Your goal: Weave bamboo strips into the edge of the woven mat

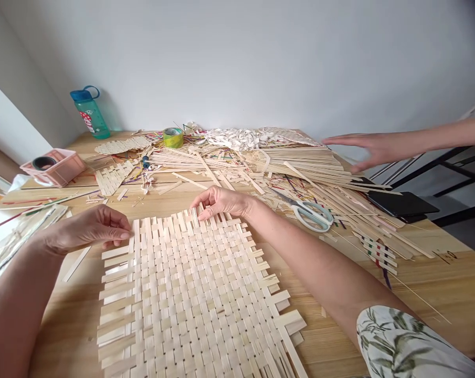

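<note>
A large flat mat of woven pale bamboo strips [190, 299] lies on the wooden table [379, 283] right in front of me, with loose strip ends along its edges. My left hand [91, 228] is at the mat's upper left corner, its curled fingers gripping the edge there. My right hand [221, 202] rests on the top edge, fingers over the upright strip ends. Whether those fingers pinch any strip, I cannot tell. A loose bamboo strip [76, 264] lies on the table just below my left hand.
Another person's hand [373, 149] reaches in from the right above a stack of bamboo strips [300, 165]. Scissors with white handles [312, 215], a yellow-green tape roll [173, 137], a teal water bottle [90, 114], a pink basket [54, 168] and a black tablet [400, 203] stand among scattered strips.
</note>
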